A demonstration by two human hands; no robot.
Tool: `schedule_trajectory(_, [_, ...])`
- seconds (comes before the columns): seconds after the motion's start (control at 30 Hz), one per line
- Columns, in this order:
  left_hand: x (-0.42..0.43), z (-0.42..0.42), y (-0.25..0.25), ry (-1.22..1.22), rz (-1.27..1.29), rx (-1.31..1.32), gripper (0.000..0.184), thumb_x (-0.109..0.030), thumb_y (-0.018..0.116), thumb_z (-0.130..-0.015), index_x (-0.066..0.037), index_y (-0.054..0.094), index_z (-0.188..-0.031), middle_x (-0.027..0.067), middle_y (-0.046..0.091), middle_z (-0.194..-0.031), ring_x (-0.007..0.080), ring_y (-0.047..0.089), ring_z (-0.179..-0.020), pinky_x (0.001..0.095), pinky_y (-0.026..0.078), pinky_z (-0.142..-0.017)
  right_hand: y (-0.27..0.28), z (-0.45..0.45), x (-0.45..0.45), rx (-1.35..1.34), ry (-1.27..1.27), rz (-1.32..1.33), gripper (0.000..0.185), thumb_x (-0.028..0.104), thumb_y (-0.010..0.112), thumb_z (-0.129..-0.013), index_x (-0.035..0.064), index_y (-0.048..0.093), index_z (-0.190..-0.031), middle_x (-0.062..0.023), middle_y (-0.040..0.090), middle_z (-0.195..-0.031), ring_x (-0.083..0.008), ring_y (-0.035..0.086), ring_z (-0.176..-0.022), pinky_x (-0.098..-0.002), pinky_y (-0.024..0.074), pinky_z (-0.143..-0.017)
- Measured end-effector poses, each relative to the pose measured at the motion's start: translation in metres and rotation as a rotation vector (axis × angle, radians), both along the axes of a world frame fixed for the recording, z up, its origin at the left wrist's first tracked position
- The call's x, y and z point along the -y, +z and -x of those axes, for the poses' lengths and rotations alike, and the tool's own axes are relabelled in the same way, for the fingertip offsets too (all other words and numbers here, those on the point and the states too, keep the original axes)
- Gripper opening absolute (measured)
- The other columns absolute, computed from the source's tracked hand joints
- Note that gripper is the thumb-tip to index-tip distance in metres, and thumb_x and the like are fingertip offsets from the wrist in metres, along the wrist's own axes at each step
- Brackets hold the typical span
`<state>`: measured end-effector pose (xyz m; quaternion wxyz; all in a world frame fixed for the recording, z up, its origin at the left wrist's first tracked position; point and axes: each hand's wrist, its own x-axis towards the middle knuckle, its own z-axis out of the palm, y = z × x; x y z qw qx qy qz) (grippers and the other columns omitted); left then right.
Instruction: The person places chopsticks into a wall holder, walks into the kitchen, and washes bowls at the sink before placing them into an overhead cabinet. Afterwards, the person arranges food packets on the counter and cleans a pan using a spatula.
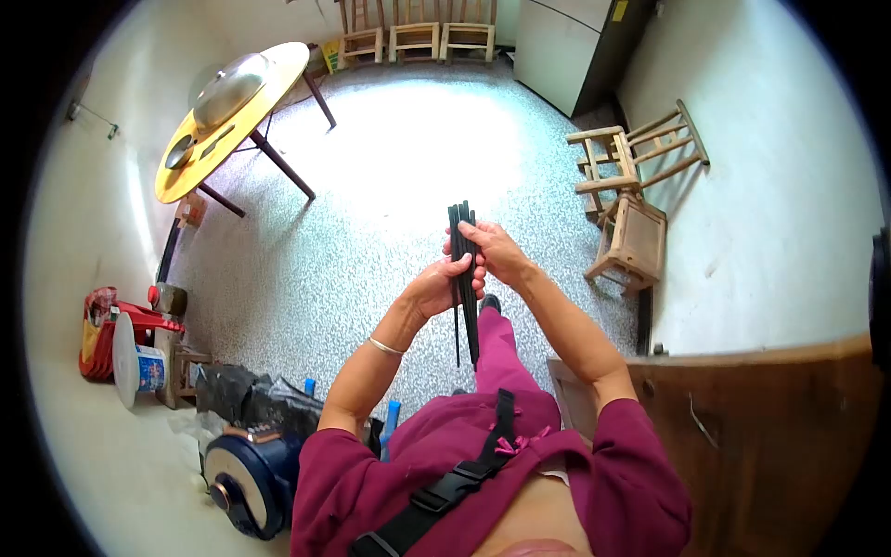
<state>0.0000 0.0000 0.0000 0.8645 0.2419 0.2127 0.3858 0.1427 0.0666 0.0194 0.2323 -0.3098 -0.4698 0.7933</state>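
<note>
Black chopsticks (470,325), one bundle: held over the floor (278,278), long axis running up the view; clamped near mid-length by left grip (436,287), nearer upper end by right grip (497,249).

Fingers (472,231) hide the middles of those black sticks (467,297), so can't count 'em. Far chairs (414,31) get cropped (backrests chopped up top).
</note>
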Motion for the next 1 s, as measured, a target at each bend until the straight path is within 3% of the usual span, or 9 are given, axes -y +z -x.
schedule_trajectory(0.13, [-0.075, 0.029, -0.005, 0.091, 0.245, 0.072, 0.021, -0.023, 0.042, -0.092, -0.003, 0.047, -0.096, 0.0015, 0.046, -0.076, 0.0109, 0.045, -0.064, 0.0257, 0.043, -0.066, -0.029, 0.010, -0.093, 0.109, -0.026, -0.237, 0.040, 0.034, 0.055, -0.084, -0.0015, 0.054, -0.102, -0.0075, 0.059, -0.093, -0.0147, 0.054, -0.083, -0.0311, 0.0452, -0.074])
schedule_trajectory(0.27, [-0.207, 0.031, 0.021, 0.069, 0.192, 0.129, 0.020, -0.022, 0.040, -0.093, -0.003, 0.047, -0.095, 0.0014, 0.045, -0.075, 0.0106, 0.044, -0.065, 0.0261, 0.043, -0.064, 0.019, -0.011, -0.214, 0.607, -0.105, -1.449, 0.066, 0.013, 0.069, -0.069, 0.0041, 0.038, -0.127, -0.0155, 0.041, -0.129, -0.0291, 0.037, -0.121, -0.0382, 0.0310, -0.102])
schedule_trajectory(0.37, [-0.274, 0.030, 0.023, 0.035, 0.090, -0.016, 0.020, -0.021, 0.044, -0.091, -0.002, 0.050, -0.089, 0.0041, 0.049, -0.075, 0.0126, 0.049, -0.066, 0.0297, 0.046, -0.065, 0.042, 0.010, -0.270, 0.514, 0.109, -2.082, 0.047, 0.016, 0.056, -0.076, 0.0061, 0.043, -0.120, -0.0131, 0.046, -0.124, -0.0265, 0.038, -0.121, -0.0414, 0.0268, -0.104])
schedule_trajectory(0.43, [-0.308, 0.032, 0.028, 0.012, 0.081, -0.083, 0.019, -0.018, 0.043, -0.090, -0.001, 0.050, -0.087, 0.0051, 0.051, -0.074, 0.0133, 0.052, -0.064, 0.0304, 0.048, -0.065, 0.032, 0.018, -0.314, 0.342, 0.244, -2.063, 0.029, 0.018, 0.050, -0.079, 0.0068, 0.047, -0.106, -0.0103, 0.053, -0.107, -0.0247, 0.047, -0.111, -0.0391, 0.0323, -0.100])
schedule_trajectory(0.5, [-0.342, 0.044, 0.029, -0.085, 0.064, -0.098, 0.019, -0.016, 0.043, -0.089, 0.002, 0.050, -0.090, 0.0051, 0.052, -0.072, 0.0139, 0.054, -0.061, 0.0280, 0.052, -0.062, 0.024, 0.026, -0.359, 0.294, 0.404, -2.029, 0.014, 0.018, 0.051, -0.078, 0.0075, 0.046, -0.086, -0.0028, 0.049, -0.076, -0.0175, 0.054, -0.077, -0.0328, 0.0441, -0.075])
schedule_trajectory(0.73, [-0.448, 0.091, -0.008, -0.240, 0.154, -0.131, 0.047, -0.028, 0.039, -0.092, 0.008, 0.036, -0.121, 0.0164, 0.059, -0.093, 0.0256, 0.062, -0.080, 0.0343, 0.054, -0.073, -0.028, 0.056, -0.477, 0.380, 0.576, -1.687, 0.008, 0.013, 0.046, -0.081, 0.0070, 0.044, -0.076, -0.0053, 0.054, -0.064, -0.0209, 0.059, -0.061, -0.0334, 0.0487, -0.053])
schedule_trajectory(0.83, [-0.524, 0.173, 0.037, -0.110, 0.034, 0.046, 0.063, -0.046, 0.028, -0.091, 0.007, 0.032, -0.125, 0.0278, 0.046, -0.118, 0.0351, 0.051, -0.106, 0.0444, 0.042, -0.092, -0.009, 0.108, -0.563, 0.575, 0.447, -1.640, 0.005, 0.008, 0.050, -0.079, 0.0067, 0.045, -0.077, -0.0089, 0.053, -0.060, -0.0252, 0.059, -0.057, -0.0364, 0.0468, -0.050])
schedule_trajectory(0.93, [-0.577, 0.208, 0.007, 0.247, 0.126, 0.240, 0.065, -0.049, 0.022, -0.091, 0.001, 0.020, -0.133, 0.0301, 0.028, -0.131, 0.0400, 0.027, -0.124, 0.0490, 0.027, -0.102, -0.039, 0.105, -0.617, 0.465, 0.170, -1.300, 0.015, 0.015, 0.054, -0.083, 0.0018, 0.047, -0.080, -0.0176, 0.051, -0.061, -0.0329, 0.054, -0.057, -0.0399, 0.0422, -0.052])
schedule_trajectory(1.0, [-0.633, 0.239, 0.016, 0.362, 0.006, 0.153, 0.062, -0.044, 0.027, -0.092, -0.002, 0.015, -0.135, 0.0277, 0.029, -0.132, 0.0367, 0.028, -0.125, 0.0470, 0.027, -0.102, -0.031, 0.140, -0.670, 0.355, -0.043, -1.117, 0.023, 0.023, 0.054, -0.086, 0.0026, 0.050, -0.076, -0.0084, 0.049, -0.057, -0.0214, 0.048, -0.051, -0.0341, 0.0393, -0.050])
